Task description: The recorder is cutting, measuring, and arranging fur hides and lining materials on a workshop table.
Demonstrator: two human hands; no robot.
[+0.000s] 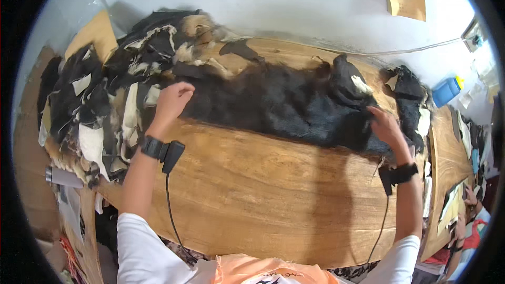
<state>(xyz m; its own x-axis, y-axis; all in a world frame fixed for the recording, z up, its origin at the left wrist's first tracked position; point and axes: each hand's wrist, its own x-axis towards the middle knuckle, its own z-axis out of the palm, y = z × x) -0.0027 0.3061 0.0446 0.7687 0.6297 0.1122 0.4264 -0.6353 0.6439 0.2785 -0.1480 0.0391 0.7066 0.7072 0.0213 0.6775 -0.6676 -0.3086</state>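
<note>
A long black fur pelt (273, 105) lies across the wooden table, with a raised flap and a pale patch at its right end. Over its left end is my left hand (173, 101), fingers curled together; whatever they may hold is too small to make out. My right hand (386, 127) rests at the pelt's right end, its fingers bent onto the dark fur and partly hidden. Both wrists carry black strapped devices with cables. Beside my right hand lies a narrower strip of black fur (407, 92) with pale skin showing.
Black, white and tan fur pieces (92, 110) are heaped at the left. A dark scrap (240, 49) lies behind the pelt. A metal-capped bottle (64, 176) is at the left edge, a blue container (447, 91) at the right. Another person's hands (463, 226) work at a neighbouring table.
</note>
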